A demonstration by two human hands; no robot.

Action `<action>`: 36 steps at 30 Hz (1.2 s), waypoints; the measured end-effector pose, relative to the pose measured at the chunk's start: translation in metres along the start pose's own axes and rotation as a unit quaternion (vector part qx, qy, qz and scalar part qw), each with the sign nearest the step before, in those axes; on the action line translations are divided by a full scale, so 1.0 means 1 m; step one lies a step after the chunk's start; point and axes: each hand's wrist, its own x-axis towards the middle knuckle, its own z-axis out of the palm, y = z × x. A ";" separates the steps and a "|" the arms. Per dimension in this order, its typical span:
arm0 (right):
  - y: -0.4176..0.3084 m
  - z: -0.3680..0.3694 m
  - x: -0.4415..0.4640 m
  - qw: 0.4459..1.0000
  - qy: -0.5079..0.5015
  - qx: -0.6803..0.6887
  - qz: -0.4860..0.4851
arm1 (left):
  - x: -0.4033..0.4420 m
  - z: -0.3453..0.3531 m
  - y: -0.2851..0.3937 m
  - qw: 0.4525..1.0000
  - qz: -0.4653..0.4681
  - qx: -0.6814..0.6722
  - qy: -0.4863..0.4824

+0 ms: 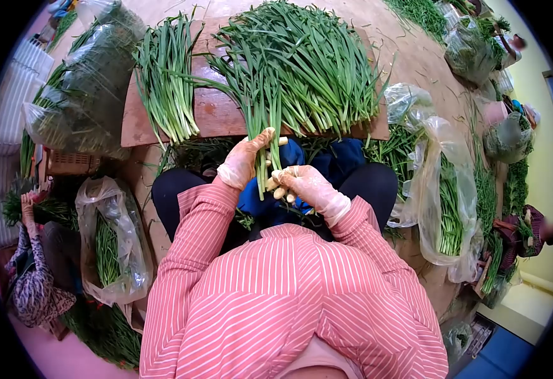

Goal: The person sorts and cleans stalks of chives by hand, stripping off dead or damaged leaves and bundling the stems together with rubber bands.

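Note:
My left hand [245, 159], in a thin clear glove, is closed around a small bunch of garlic chives [262, 126], leaves pointing away from me and pale stem ends hanging toward my lap. Just right of it, my gloved right hand [314, 188] pinches at the lower stems with thumb and curled fingers; light coverings show on several fingertips. In front, a big heap of garlic chives [314, 69] lies on a brown board [216, 114], and a smaller pile [168, 79] lies at its left end.
Plastic bags of greens stand left [115, 234] and right [453, 208] of me. A large wrapped bundle [93, 76] rests on a brown crate [73, 163]. Another person [33, 278] sits at the left, and one more [526, 230] at the right. Loose greens litter the floor.

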 end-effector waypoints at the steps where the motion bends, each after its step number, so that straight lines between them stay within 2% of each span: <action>1: -0.002 0.000 -0.001 1.000 0.000 0.000 0.000 | -0.001 0.002 0.000 1.000 -0.008 -0.010 0.014; 4: -0.003 0.001 -0.002 0.998 -0.021 -0.057 0.018 | 0.005 -0.005 -0.007 0.999 -0.015 -0.044 -0.012; 7: 0.005 0.000 0.006 0.995 -0.018 -0.093 -0.013 | 0.013 -0.009 -0.014 0.996 -0.002 -0.079 -0.036; 9: -0.018 0.005 -0.001 0.967 0.048 -0.249 0.022 | 0.011 -0.002 -0.015 0.997 0.001 -0.074 -0.022; 11: 0.002 0.004 0.021 0.987 -0.015 -0.161 0.001 | 0.007 0.004 -0.015 0.998 0.007 -0.056 -0.022; 13: 0.003 0.007 0.020 0.991 -0.034 -0.130 -0.003 | 0.005 0.005 -0.012 0.998 -0.001 -0.052 -0.021; 15: 0.007 0.005 0.018 0.986 -0.042 -0.151 -0.049 | 0.003 0.009 -0.013 0.997 0.029 -0.046 -0.053; 17: -0.019 0.010 -0.003 0.969 0.022 -0.246 -0.016 | 0.008 0.004 -0.016 0.996 0.029 -0.054 -0.061; 19: 0.010 0.006 0.018 0.963 0.038 -0.261 -0.053 | 0.006 0.009 -0.014 0.997 0.033 -0.056 -0.040; 21: 0.012 0.010 0.024 0.992 -0.007 -0.123 -0.021 | 0.000 0.016 -0.013 0.997 0.044 -0.057 -0.021; 22: 0.021 0.011 0.031 0.996 -0.033 -0.067 -0.052 | -0.002 0.015 -0.012 0.998 0.031 -0.048 -0.015; 24: 0.016 0.016 0.022 0.998 -0.047 -0.018 -0.042 | -0.007 0.016 -0.012 0.999 0.024 -0.032 -0.008; 25: 0.017 0.017 0.020 0.997 -0.065 -0.002 -0.041 | -0.005 0.015 -0.011 0.997 0.009 -0.068 -0.046; 26: 0.016 0.018 0.014 0.994 -0.092 0.021 -0.057 | -0.007 0.018 -0.006 0.996 0.023 -0.079 -0.041; 31: 0.008 0.017 -0.023 0.983 -0.172 -0.061 0.000 | -0.015 0.019 0.016 0.992 0.039 -0.084 -0.087; 33: 0.024 0.018 -0.009 0.988 -0.100 -0.117 -0.028 | -0.027 0.025 0.023 0.987 0.130 0.017 -0.094; 34: 0.015 0.015 -0.010 0.975 -0.049 -0.203 -0.082 | -0.032 0.032 0.031 0.986 0.148 0.009 -0.077; 35: 0.006 0.009 -0.011 0.948 0.002 -0.286 -0.139 | -0.036 0.039 0.043 0.976 0.199 0.058 -0.064; 36: 0.015 0.004 0.000 0.917 0.049 -0.315 -0.238 | -0.034 0.037 0.053 0.963 0.250 0.072 -0.072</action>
